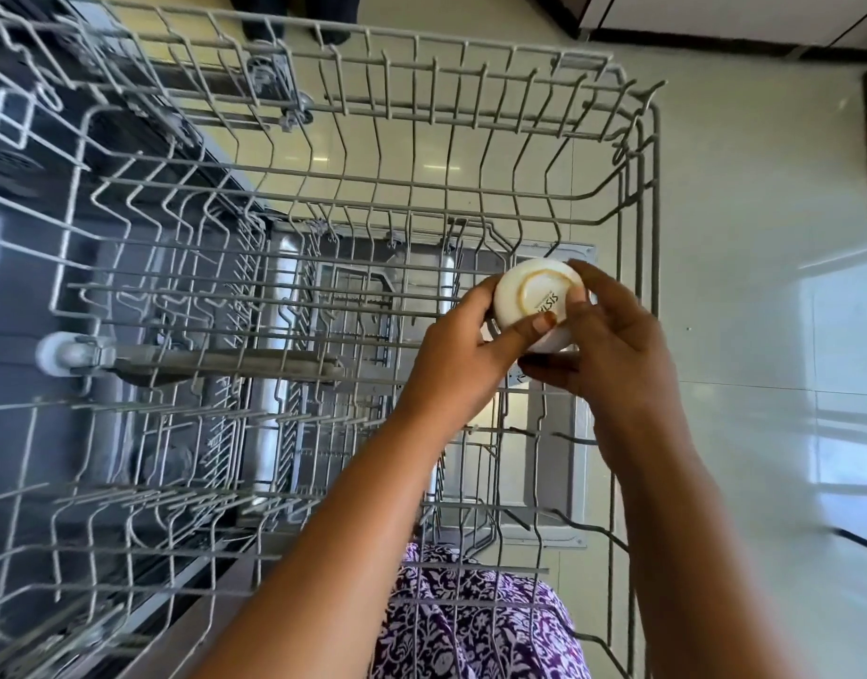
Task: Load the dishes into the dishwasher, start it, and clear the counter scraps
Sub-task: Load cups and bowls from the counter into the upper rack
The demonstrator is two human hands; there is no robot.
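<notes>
Both hands on it now: the left hand (458, 357) and right hand (617, 345) grip a small round glossy white ceramic bowl (519, 286), base up, above the right side of the grey wire dishwasher rack (323, 198), over shiny pale floor tiles (764, 213).

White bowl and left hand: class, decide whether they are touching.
Touching. The head view shows the left hand gripping the upturned white bowl, thumb across its base.
</notes>
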